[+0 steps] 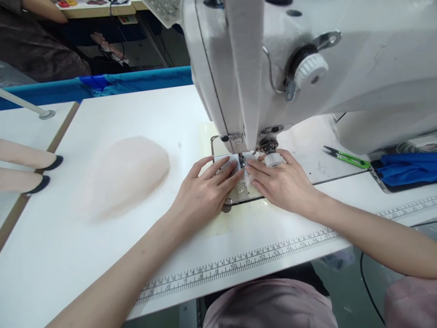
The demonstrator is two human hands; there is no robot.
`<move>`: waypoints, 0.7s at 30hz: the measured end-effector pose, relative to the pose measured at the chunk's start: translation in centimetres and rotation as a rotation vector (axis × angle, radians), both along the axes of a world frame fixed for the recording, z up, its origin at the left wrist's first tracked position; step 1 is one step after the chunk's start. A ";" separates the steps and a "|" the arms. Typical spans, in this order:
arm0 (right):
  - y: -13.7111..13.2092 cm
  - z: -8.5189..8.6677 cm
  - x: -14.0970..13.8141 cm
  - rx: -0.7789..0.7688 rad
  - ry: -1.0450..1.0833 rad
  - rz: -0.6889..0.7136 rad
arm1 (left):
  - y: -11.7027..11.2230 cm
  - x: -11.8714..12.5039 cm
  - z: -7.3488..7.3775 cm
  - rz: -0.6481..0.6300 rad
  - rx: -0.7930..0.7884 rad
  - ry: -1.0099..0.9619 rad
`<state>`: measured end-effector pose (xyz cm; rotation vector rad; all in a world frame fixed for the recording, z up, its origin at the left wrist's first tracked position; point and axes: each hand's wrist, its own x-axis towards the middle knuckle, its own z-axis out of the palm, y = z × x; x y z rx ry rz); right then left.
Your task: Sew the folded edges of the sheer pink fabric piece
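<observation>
Under the presser foot (241,159) of a white sewing machine (218,82) lies a small piece of pale, thin fabric (251,175). My left hand (208,187) rests flat on the plate to the left of the foot, fingers spread, its tips against the fabric. On the other side, my right hand (283,184) lies with its fingers stretched out, fingertips touching the fabric close to the needle. Part of the fabric is hidden beneath my fingers. The needle tip is too small to make out.
A sheer beige fabric piece (136,175) lies to the left. Green thread snips (348,157) and blue cloth (408,168) are at the right. A printed ruler strip (239,266) follows the front edge. Another person's arm (48,10) shows at upper left.
</observation>
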<state>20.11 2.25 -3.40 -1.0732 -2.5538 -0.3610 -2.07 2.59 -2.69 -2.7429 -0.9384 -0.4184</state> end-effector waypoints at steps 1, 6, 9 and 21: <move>0.0 0.0 0.0 -0.002 0.009 0.006 | 0.0 0.0 0.0 0.002 -0.003 -0.002; 0.2 -0.3 0.1 0.049 0.066 0.088 | -0.3 -0.1 -0.2 0.011 0.028 0.022; 0.0 -0.4 0.3 0.062 0.087 0.125 | -0.8 -0.1 -0.2 0.005 0.078 0.051; -0.5 0.4 0.5 0.080 0.032 0.175 | -1.6 -0.2 0.1 -0.018 0.021 0.023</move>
